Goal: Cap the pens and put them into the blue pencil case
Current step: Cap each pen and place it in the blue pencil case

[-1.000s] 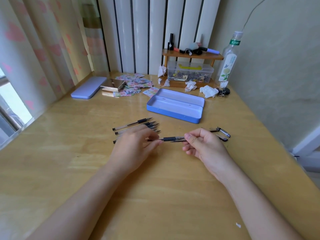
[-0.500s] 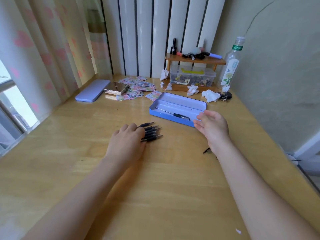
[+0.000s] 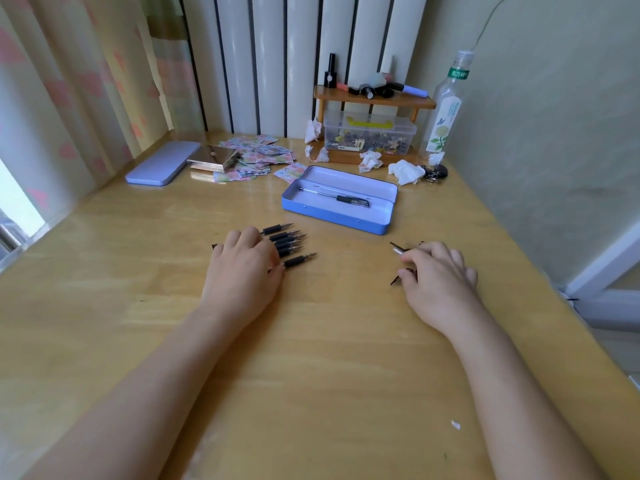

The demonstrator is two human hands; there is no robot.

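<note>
The open blue pencil case [image 3: 332, 216] lies mid-table with one capped pen [image 3: 336, 196] inside. Several uncapped black pens [image 3: 289, 241] lie in a row in front of it, tips pointing right. My left hand [image 3: 242, 268] rests palm down on their barrels, thumb against the nearest pen. To the right, my right hand [image 3: 434, 271] curls over the loose pen caps [image 3: 398, 249], its fingertips pinching one cap. The remaining caps are mostly hidden under that hand.
At the back stand a small wooden shelf [image 3: 374, 102] over a clear plastic box [image 3: 369, 133], a bottle [image 3: 445, 109], crumpled tissues [image 3: 405, 171], scattered stickers [image 3: 258, 155] and a lilac case lid [image 3: 162, 162]. The table's right edge drops off near my right arm.
A second ago both hands held one pen between them. That pen now lies capped in the case. My right hand has come back from the case to the caps; my left rests on the pens.
</note>
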